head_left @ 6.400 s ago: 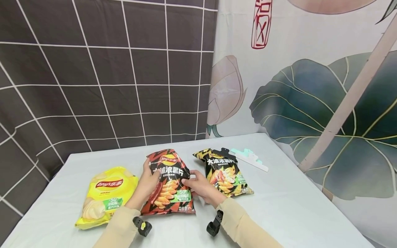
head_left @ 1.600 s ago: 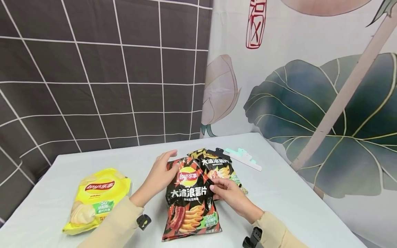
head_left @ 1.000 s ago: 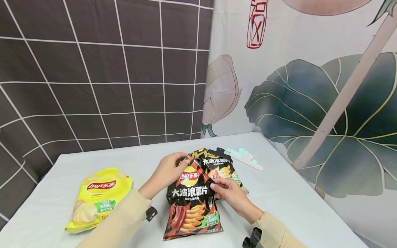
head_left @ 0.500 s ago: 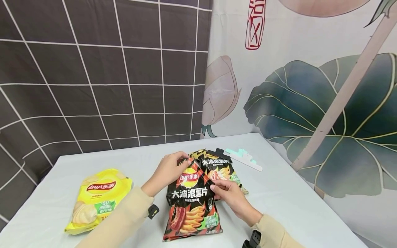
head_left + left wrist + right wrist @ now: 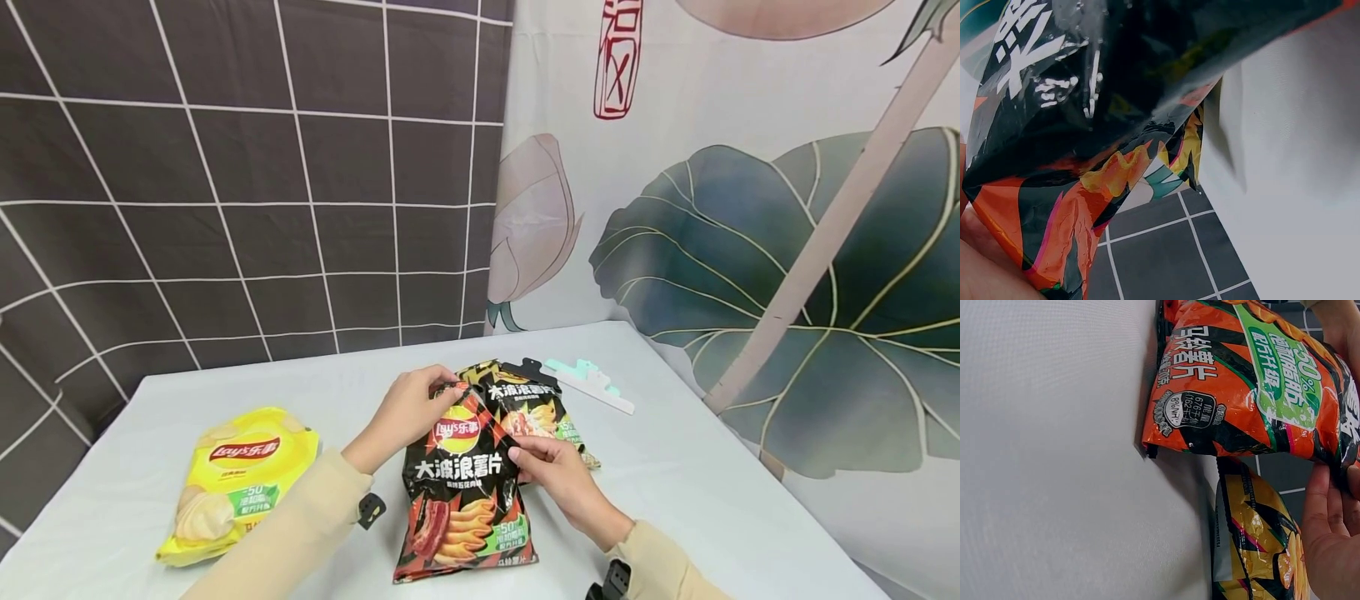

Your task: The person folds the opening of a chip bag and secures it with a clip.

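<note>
A red and black bag of potato chips [image 5: 459, 492] stands tilted near the middle of the table. My left hand [image 5: 405, 417] pinches its top left corner between thumb and fingers. At its right edge, my right hand [image 5: 558, 479] pinches the side of the bag. Behind and to the right lies a black and gold chip bag [image 5: 528, 408], partly covered by the red one and my right hand. A black bag clip [image 5: 531, 372] lies at that bag's top end. In the right wrist view, the red bag's lower edge meets the table, with the gold bag [image 5: 1254, 531] beside it.
A yellow chip bag [image 5: 240, 483] lies at the left of the table, partly behind my left sleeve. A white and mint-green bag clip [image 5: 592, 383] rests at the back right. The white table [image 5: 690, 500] ends at a dark grid curtain [image 5: 337, 183] and a printed cloth.
Over the longer span, the red bag has shifted right, partly over the black and gold one. My left hand has moved onto its top corner. In the last half second, hardly anything has moved.
</note>
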Motion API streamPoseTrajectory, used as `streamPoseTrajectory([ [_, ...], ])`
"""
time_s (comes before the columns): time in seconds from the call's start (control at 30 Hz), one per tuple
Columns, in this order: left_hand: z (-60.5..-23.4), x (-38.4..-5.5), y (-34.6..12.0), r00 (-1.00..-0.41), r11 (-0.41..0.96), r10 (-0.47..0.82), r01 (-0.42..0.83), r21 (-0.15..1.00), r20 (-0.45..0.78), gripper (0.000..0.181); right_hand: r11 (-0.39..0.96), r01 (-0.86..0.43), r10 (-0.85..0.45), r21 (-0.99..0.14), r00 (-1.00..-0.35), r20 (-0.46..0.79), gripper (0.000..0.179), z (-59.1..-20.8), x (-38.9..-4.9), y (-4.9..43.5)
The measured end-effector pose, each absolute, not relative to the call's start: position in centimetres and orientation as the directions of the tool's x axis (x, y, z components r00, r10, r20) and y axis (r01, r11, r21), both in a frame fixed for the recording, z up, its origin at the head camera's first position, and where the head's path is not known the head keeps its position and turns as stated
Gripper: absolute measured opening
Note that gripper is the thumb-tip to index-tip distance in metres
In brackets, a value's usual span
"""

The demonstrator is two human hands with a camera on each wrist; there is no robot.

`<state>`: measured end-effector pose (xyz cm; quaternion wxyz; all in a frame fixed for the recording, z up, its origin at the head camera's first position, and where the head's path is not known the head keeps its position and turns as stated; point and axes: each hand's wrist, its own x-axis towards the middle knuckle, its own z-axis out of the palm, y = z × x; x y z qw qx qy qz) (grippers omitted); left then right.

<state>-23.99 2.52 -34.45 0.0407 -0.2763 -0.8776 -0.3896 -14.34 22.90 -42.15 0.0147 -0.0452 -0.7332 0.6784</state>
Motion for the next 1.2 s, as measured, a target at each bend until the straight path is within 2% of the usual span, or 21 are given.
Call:
streamPoseTrajectory([
  [0.43, -34.68, -24.23, 2.67, -0.814, 0.481, 0.472, 0.560, 0.674, 0.339, 0.005, 0.074, 0.047, 0.149, -0.996, -0.988, -0.036, 0.039, -42.10, -14.05, 22.81],
  [0.73, -34.60, -24.24, 2.53, -0.791, 0.441, 0.503, 0.581, 0.684, 0.349, 0.013, 0.049, 0.038, 0.183, -0.998, -0.983, -0.029, 0.038, -42.57, -14.09, 22.87],
  [0.97, -34.59, -24.23, 2.18, -0.773, 0.391, 0.526, 0.590, 0.707, 0.354, 0.018, 0.018, 0.009, 0.162, -1.000, -0.987, -0.006, 0.038, -42.81, -14.19, 22.75],
  [1.2, -34.66, -24.03, 2.13, -0.788, 0.395, 0.511, 0.569, 0.721, 0.343, 0.022, 0.036, 0.013, 0.156, -0.999, -0.988, -0.007, 0.037, -42.93, -14.00, 22.66],
])
